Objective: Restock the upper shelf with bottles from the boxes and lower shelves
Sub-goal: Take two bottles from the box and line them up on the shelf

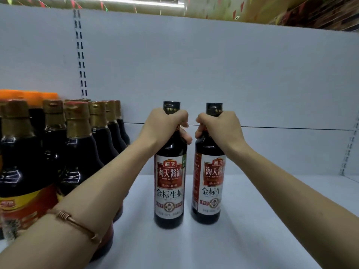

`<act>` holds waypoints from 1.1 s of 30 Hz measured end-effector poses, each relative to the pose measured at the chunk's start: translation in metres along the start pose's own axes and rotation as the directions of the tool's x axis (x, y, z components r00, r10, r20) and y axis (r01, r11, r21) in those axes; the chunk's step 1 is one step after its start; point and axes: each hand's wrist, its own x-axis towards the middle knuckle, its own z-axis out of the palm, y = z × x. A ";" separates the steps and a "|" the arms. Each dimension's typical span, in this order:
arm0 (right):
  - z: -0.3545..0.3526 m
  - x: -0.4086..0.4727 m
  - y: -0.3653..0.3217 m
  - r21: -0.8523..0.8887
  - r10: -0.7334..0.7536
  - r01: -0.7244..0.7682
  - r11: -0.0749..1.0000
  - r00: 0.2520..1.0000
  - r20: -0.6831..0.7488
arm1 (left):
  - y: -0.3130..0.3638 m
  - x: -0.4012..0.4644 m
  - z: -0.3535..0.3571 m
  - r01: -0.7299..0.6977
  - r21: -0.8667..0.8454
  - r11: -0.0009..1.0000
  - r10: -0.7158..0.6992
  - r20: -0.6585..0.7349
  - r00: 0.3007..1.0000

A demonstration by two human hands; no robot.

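Two dark soy sauce bottles with red and white labels and black caps stand upright side by side on the white upper shelf (252,230). My left hand (165,123) is wrapped around the neck of the left bottle (169,183). My right hand (221,125) grips the neck of the right bottle (208,185) the same way. Both bottle bases rest on the shelf surface, a small gap between them. A thin copper bangle sits on my left forearm.
A tight group of several dark bottles with gold caps (77,133) fills the shelf's left side, orange-capped ones behind. The white back panel (213,65) has a slotted upright (80,55). Bare shelf surface stretches to the right of the two bottles.
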 end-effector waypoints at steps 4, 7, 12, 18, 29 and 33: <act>0.015 -0.003 0.021 -0.088 -0.097 0.087 0.992 0.989 -0.111 | -0.013 0.002 0.005 -0.126 0.160 0.979 0.149 -0.142 0.979; 0.019 -0.006 0.028 -0.056 -0.085 0.078 0.995 0.988 -0.128 | -0.030 -0.011 0.013 -0.114 0.160 0.981 0.147 -0.210 0.967; 0.020 -0.005 0.032 -0.077 -0.025 0.018 0.997 0.995 -0.093 | -0.056 -0.026 0.019 -0.087 0.314 0.946 0.154 -0.195 0.969; 0.012 -0.032 0.044 -0.004 0.014 -0.014 1.000 1.000 -0.013 | -0.075 -0.050 0.018 -0.032 0.247 0.969 0.063 -0.118 0.991; -0.002 -0.040 0.067 -0.056 0.208 -0.202 0.978 0.899 0.386 | -0.084 -0.038 0.000 0.185 0.210 0.960 -0.137 -0.225 0.965; 0.018 -0.036 0.070 -0.109 0.230 -0.208 0.972 0.934 0.275 | -0.089 -0.034 0.011 0.201 0.167 0.965 -0.132 -0.350 0.927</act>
